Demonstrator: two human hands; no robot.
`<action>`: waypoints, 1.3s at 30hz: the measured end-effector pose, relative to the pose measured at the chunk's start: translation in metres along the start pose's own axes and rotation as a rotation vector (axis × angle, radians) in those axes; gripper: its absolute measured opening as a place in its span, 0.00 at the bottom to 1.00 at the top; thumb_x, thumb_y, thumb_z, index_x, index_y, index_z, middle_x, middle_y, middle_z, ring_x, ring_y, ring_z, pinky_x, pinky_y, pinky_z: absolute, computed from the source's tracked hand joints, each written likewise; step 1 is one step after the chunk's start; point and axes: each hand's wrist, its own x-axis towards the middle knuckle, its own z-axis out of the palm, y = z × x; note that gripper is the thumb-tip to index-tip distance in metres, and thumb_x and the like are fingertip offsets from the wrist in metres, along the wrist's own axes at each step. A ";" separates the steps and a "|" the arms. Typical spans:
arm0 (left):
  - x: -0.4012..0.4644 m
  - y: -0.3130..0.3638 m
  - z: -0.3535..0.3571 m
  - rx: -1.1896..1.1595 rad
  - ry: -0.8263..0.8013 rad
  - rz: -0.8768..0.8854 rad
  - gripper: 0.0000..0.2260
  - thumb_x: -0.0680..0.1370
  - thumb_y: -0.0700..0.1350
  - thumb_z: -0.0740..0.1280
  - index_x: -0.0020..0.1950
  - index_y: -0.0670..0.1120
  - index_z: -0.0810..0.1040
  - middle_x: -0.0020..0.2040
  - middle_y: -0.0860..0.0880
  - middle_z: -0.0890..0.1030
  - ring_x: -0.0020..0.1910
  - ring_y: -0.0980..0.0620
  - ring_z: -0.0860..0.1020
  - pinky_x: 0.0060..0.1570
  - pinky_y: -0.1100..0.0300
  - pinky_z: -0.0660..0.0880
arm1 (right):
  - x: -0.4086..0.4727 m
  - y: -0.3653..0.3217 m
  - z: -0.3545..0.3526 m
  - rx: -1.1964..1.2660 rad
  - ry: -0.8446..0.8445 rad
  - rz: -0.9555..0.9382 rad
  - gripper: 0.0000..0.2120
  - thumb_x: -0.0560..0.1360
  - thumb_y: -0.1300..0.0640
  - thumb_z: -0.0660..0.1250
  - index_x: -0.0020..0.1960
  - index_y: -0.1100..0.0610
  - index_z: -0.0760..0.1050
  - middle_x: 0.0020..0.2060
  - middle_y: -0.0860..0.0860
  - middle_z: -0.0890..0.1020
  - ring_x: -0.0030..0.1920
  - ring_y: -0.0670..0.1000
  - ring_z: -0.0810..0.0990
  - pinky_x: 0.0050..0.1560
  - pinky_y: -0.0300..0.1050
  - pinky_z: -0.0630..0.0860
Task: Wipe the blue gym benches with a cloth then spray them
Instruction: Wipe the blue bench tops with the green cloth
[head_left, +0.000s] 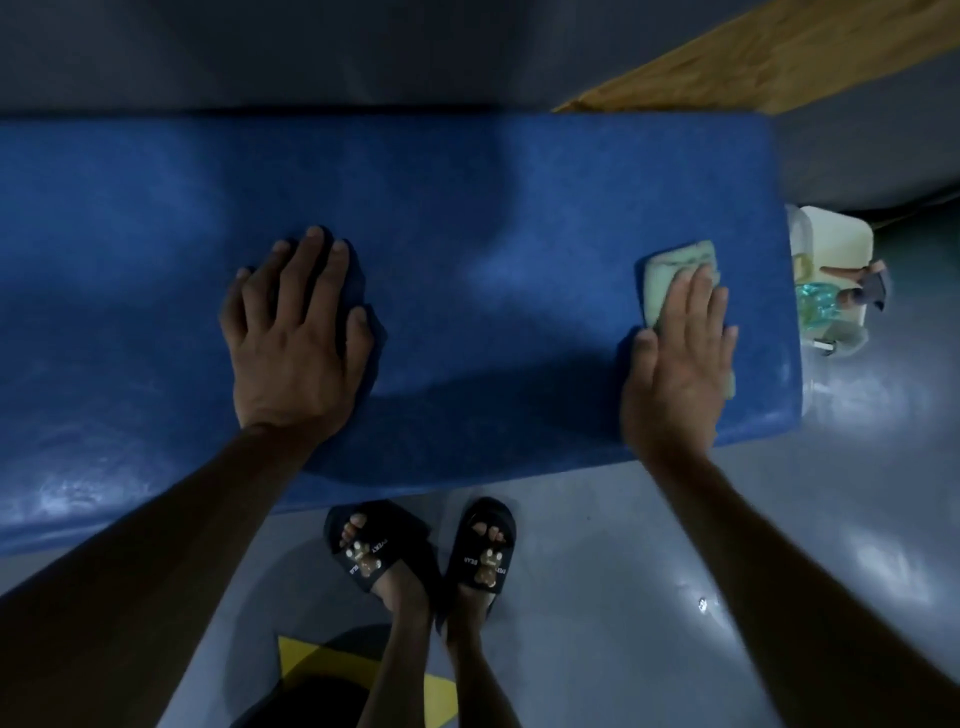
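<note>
The right hand (678, 353) presses a pale cloth (670, 270) flat with straight fingers near the bench (467, 208)'s right end, likely mid-wipe. The left hand (298, 332) rests spread and empty on the padding, probably as a brace. No sprayer can be made out.

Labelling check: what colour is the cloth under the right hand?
Pale green cloth, pressed flat under the right hand; head view.
</note>
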 end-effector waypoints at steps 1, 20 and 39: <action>0.000 0.000 0.001 0.006 0.004 -0.003 0.25 0.84 0.55 0.53 0.80 0.47 0.62 0.80 0.47 0.62 0.78 0.41 0.60 0.76 0.41 0.54 | -0.013 -0.018 0.006 0.023 0.044 0.036 0.29 0.82 0.51 0.47 0.81 0.61 0.53 0.81 0.57 0.55 0.80 0.59 0.51 0.78 0.62 0.51; -0.001 0.003 -0.005 0.027 0.018 0.025 0.24 0.84 0.54 0.52 0.78 0.46 0.63 0.79 0.46 0.63 0.76 0.39 0.62 0.73 0.41 0.57 | -0.064 -0.023 0.016 0.073 0.150 0.067 0.28 0.82 0.52 0.52 0.80 0.62 0.56 0.79 0.58 0.59 0.80 0.61 0.54 0.78 0.62 0.54; -0.037 0.058 -0.007 -0.043 -0.021 0.112 0.22 0.85 0.51 0.55 0.78 0.47 0.66 0.78 0.45 0.66 0.75 0.38 0.64 0.72 0.42 0.60 | -0.058 0.061 0.001 -0.014 0.062 -0.232 0.27 0.84 0.54 0.51 0.80 0.62 0.55 0.80 0.58 0.56 0.81 0.59 0.51 0.79 0.57 0.53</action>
